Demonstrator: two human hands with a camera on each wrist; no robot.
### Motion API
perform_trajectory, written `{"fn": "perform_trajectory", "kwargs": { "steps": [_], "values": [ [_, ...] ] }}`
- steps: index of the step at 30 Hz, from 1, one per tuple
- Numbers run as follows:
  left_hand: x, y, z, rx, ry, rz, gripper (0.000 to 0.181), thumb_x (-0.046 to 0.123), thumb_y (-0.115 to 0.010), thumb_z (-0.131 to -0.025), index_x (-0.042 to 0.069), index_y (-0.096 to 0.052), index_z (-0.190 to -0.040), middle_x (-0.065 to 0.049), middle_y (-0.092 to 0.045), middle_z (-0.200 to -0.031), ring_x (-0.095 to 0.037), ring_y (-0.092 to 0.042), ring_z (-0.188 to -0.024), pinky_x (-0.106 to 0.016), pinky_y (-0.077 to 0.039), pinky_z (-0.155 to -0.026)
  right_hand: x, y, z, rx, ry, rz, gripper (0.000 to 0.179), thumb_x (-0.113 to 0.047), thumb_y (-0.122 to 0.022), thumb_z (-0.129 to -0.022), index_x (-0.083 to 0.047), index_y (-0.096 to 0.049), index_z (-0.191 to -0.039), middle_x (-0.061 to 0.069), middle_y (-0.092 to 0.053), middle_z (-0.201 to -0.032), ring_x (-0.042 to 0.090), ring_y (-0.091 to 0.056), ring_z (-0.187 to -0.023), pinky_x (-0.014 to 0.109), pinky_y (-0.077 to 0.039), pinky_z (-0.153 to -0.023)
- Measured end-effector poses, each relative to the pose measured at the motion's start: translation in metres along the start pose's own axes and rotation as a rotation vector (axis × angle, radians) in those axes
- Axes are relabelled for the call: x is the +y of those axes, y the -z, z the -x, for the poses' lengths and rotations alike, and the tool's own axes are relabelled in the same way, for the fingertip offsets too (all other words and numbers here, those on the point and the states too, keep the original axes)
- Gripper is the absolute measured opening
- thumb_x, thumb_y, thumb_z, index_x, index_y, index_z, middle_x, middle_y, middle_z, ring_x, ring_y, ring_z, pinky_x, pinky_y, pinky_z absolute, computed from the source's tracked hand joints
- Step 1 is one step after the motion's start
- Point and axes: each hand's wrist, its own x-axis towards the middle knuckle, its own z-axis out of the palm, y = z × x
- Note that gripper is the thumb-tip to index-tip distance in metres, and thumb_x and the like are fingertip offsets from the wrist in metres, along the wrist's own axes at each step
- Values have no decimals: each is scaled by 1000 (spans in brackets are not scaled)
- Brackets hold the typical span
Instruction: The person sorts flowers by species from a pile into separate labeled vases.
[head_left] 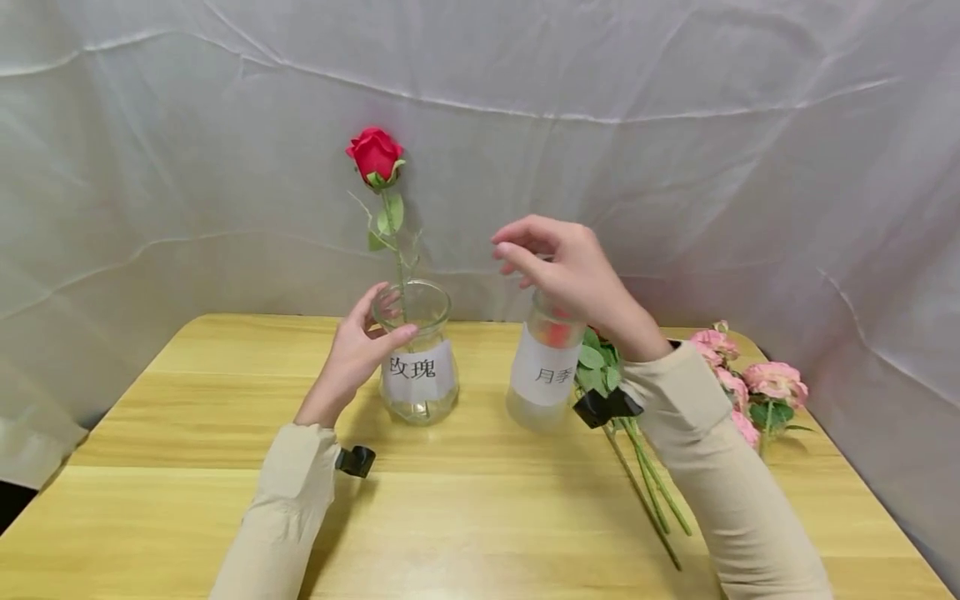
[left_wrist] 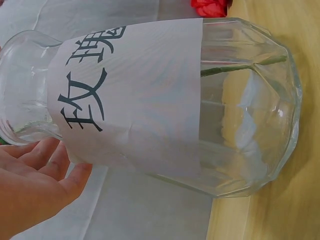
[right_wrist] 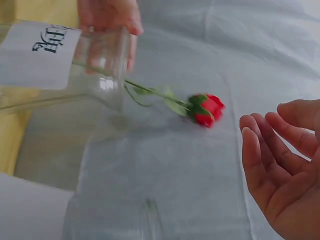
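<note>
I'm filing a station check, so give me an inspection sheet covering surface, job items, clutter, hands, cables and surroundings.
Surface: wooden table, pale grain.
Job items: red rose standing in a labelled glass vase; second labelled vase beside it; leafy stems and pink flowers towards the right.
Clutter: nothing seen.
Hands: left hand grips the rose's vase near its rim; right hand, near the second vase's mouth, holds nothing.
Cables: nothing seen.
Surroundings: creased grey cloth behind.

Vase (left_wrist: 245, 145): clear glass, glossy. Label (left_wrist: 145, 105): white paper, matt. Tabletop (head_left: 465, 517): wood-grained, smooth. Backdrop (head_left: 637, 175): cloth, creased, matt.
</note>
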Motion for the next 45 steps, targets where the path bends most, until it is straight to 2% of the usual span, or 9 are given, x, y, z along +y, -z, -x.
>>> {"fn": "perform_trajectory", "kwargs": {
  "steps": [5,11,15,22,28,33,38,43,45],
  "values": [
    [1,-1,-1,-2,-13,5,81,16,-71,-88,5,-23,-152,-11,-42,-147,-28,-44,-128,-41,-36,-107,12,15,24,111,-37,-30,20,-13,-61,-96,2,-68,-108,12,-69,-98,19,-67,-82,31,-56,-68],
    [0,-3,-1,-10,-10,15,80,17,-71,-88,6,-24,-152,-8,-42,-148,-27,-44,-128,-41,-36,-106,22,20,50,224,-24,4,18,-9,-62,-95,3,-68,-107,12,-69,-98,12,-66,-82,22,-53,-69],
    [0,-1,-1,-11,-9,10,81,19,-71,-88,7,-24,-153,-7,-42,-148,-26,-43,-128,-40,-35,-107,28,23,63,286,-17,-39,23,-4,-60,-95,3,-63,-117,8,-68,-98,15,-67,-81,23,-54,-64],
    [0,0,-1,-4,-3,0,81,19,-70,-88,7,-22,-153,-8,-41,-148,-26,-43,-129,-39,-34,-107,54,36,78,360,-87,-133,32,-8,-57,-97,-5,-57,-129,0,-68,-98,14,-67,-79,22,-55,-70],
    [0,-1,-1,-4,7,-1,82,20,-71,-88,7,-23,-153,-10,-43,-147,-26,-44,-128,-39,-35,-107,68,34,99,436,-76,-5,35,-2,-53,-98,-4,-54,-133,-8,-67,-92,10,-65,-73,18,-53,-65],
    [0,-1,-2,-5,-5,9,81,19,-71,-88,7,-24,-153,-10,-43,-146,-26,-44,-128,-40,-35,-107,78,33,110,392,-90,39,33,1,-54,-97,1,-55,-129,3,-68,-92,9,-65,-74,19,-53,-61],
    [1,0,-3,-6,4,-11,81,21,-71,-88,8,-24,-153,-10,-44,-146,-26,-44,-127,-39,-36,-106,92,37,122,290,-162,61,22,-1,-55,-97,9,-62,-115,21,-68,-96,3,-66,-81,19,-54,-69],
    [2,-1,-2,-1,5,-13,81,20,-71,-87,8,-25,-153,-11,-43,-146,-27,-44,-126,-40,-36,-106,106,46,131,198,-287,26,28,-11,-55,-99,8,-59,-118,20,-66,-104,6,-66,-87,19,-54,-74],
    [2,-1,-2,-2,3,-11,81,20,-71,-88,7,-25,-153,-10,-43,-146,-27,-44,-127,-41,-35,-107,112,47,134,168,-324,61,29,-15,-57,-99,6,-60,-119,18,-67,-105,5,-65,-86,19,-54,-74]
  ]
}}
